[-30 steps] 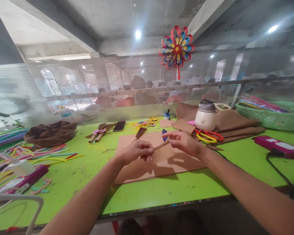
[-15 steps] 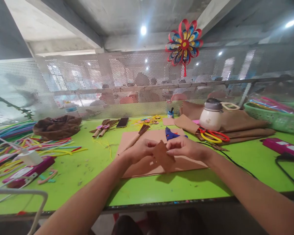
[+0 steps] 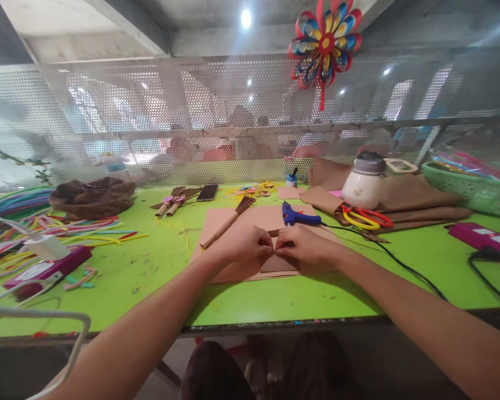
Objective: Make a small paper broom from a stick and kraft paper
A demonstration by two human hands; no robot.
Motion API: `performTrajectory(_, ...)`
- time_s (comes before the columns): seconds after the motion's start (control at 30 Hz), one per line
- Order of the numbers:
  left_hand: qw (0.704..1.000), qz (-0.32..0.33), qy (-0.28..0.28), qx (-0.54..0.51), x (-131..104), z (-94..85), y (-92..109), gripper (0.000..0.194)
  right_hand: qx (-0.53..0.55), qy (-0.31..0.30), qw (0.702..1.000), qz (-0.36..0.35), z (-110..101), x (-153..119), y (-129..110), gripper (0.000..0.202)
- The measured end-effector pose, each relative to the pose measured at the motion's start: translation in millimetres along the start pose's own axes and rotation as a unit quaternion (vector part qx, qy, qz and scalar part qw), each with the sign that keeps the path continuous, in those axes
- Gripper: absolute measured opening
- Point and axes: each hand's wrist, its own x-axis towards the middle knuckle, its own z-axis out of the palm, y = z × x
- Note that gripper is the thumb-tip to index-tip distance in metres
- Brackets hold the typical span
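My left hand (image 3: 250, 245) and my right hand (image 3: 306, 248) meet over a light-brown cardboard sheet (image 3: 233, 273), fingertips pinched close together. Between them is a piece of brown paper (image 3: 277, 265), now low and nearly level over the sheet; my fingers hide part of it. Just beyond my right hand, a blue glue gun (image 3: 304, 218) lies on the sheet with its cord running off to the right. A rolled paper tube with a dark fringed end (image 3: 225, 226) rests slantwise beyond my left hand.
Farther back lie two more fringed rolls (image 3: 173, 201), a phone (image 3: 208, 193) and yellow scraps (image 3: 258, 190). Scissors (image 3: 364, 218), a white jar (image 3: 362, 183) and folded brown paper (image 3: 425, 200) stand right. Left are coloured strips (image 3: 104, 233) and a purple power strip (image 3: 50, 272).
The brown paper piece has gone from held up and tilted to low over the cardboard. Both hands have drawn together, fingertips nearly touching. The camera view has tipped down slightly.
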Motion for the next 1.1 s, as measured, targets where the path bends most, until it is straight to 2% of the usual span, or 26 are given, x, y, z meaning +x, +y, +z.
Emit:
performTrajectory(0.13,0.998,0.007,0.004,0.060,-3,-2.0,5,0.021,-0.046,0.007,0.999,-0.007,2,0,4,0.015)
performTrajectory(0.33,0.989,0.068,0.041,0.125,-7,1.1,11,0.018,-0.130,0.013,0.991,-0.037,-2,-4,-4,0.015)
performTrajectory(0.47,0.987,0.098,0.041,0.117,-10,2.9,18,0.022,-0.155,0.028,0.985,-0.064,0,-3,-11,0.016)
performTrajectory(0.6,0.992,0.090,0.035,0.085,-12,1.9,23,0.020,-0.193,0.029,0.979,-0.064,1,-2,-14,0.014)
performTrajectory(0.73,0.993,0.070,0.032,0.093,-9,3.2,19,0.018,-0.226,0.008,0.972,-0.063,-1,-2,-14,0.014)
performTrajectory(0.87,0.991,0.032,0.025,0.128,-4,3.9,8,0.015,-0.266,-0.021,0.964,-0.020,-5,-6,-13,0.017)
performTrajectory(1.1,0.989,0.060,-0.018,0.132,-4,-6.2,-1,0.023,-0.318,-0.030,0.948,0.011,-12,-14,-18,0.020)
